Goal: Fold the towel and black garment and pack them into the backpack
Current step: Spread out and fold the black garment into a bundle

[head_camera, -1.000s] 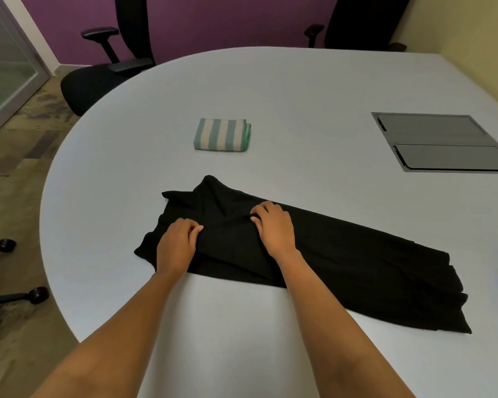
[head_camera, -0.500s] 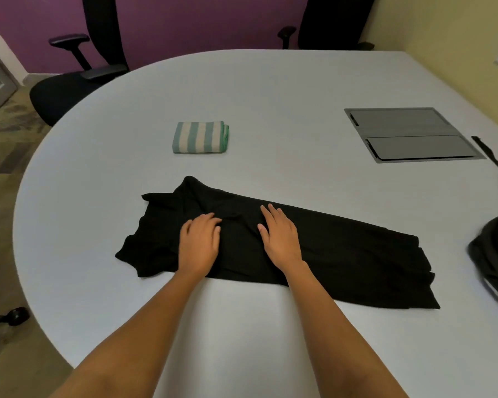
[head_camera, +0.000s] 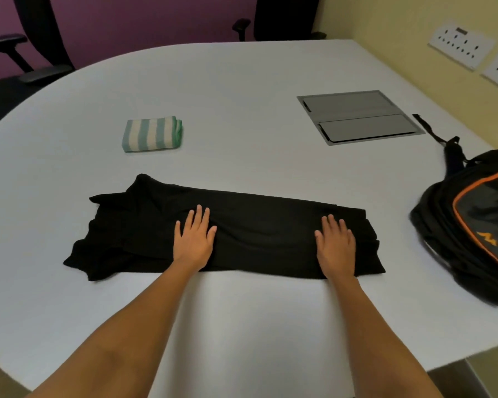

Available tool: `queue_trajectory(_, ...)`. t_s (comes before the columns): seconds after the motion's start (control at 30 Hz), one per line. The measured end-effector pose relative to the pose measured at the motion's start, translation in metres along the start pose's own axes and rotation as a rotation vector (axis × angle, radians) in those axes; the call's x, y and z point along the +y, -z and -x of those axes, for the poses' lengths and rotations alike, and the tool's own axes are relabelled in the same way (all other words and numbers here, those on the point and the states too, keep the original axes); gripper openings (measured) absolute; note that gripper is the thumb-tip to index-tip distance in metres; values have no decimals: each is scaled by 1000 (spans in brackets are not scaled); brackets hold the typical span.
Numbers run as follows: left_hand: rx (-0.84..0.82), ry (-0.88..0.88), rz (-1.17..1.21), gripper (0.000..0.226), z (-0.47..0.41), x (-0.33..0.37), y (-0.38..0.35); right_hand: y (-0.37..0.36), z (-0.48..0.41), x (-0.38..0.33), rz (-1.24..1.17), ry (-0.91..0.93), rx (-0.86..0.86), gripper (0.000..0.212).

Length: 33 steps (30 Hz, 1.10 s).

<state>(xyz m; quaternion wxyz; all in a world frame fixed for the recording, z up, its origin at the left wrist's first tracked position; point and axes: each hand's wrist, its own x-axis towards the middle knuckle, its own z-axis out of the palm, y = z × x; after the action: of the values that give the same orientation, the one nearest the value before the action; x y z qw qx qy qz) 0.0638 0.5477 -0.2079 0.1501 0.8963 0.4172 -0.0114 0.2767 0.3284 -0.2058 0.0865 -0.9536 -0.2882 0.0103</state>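
The black garment (head_camera: 265, 231) lies across the white table as a long folded strip, rumpled at its left end. My left hand (head_camera: 194, 239) presses flat on its middle with fingers spread. My right hand (head_camera: 335, 245) rests flat near its right end, also spread. Neither hand grips the cloth. A folded green and white striped towel (head_camera: 151, 134) sits apart, farther back on the left. The black backpack (head_camera: 477, 222) with orange trim lies at the right edge of the table, partly cut off by the frame.
A grey cable hatch (head_camera: 357, 117) is set into the table (head_camera: 242, 90) at the back right. A backpack strap (head_camera: 427, 129) trails beside it. Black office chairs (head_camera: 35, 53) stand behind the table. Wall sockets (head_camera: 460, 44) are on the yellow wall at right.
My right hand slid right along the garment to its right end, and both hands went from bunched fingers to flat and spread. The view shifted right, bringing the backpack in.
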Motion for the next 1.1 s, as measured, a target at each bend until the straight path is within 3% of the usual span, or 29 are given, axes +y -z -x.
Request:
queue_trajectory(0.1,58,0,10,56,11,17,-8,12,7,34,-161,-112,141,44)
queue_trajectory(0.3,109,73,73,64,36,33,-30,27,7,70,-184,72,213,18)
queue_trajectory(0.43,88,100,57,65,39,30,-35,42,-10,64,-204,85,320,21)
queue_trajectory(0.63,68,136,34,58,34,35,-28,41,-40,63,-5,-45,46,26)
queue_trajectory(0.7,169,138,81,53,30,39,-21,40,-41,63,-99,-103,41,29)
queue_trajectory(0.8,280,19,59,47,20,39,-11,38,-37,62,-279,-133,163,34)
queue_trajectory(0.93,190,-57,-44,43,-6,38,-1,31,-27,66,-406,-101,246,36)
queue_trajectory(1.03,157,-67,-46,38,-26,34,8,30,-14,68,-662,-247,282,45)
queue_trajectory(1.1,134,-101,-36,34,-36,31,17,28,-6,70,-711,-325,272,49)
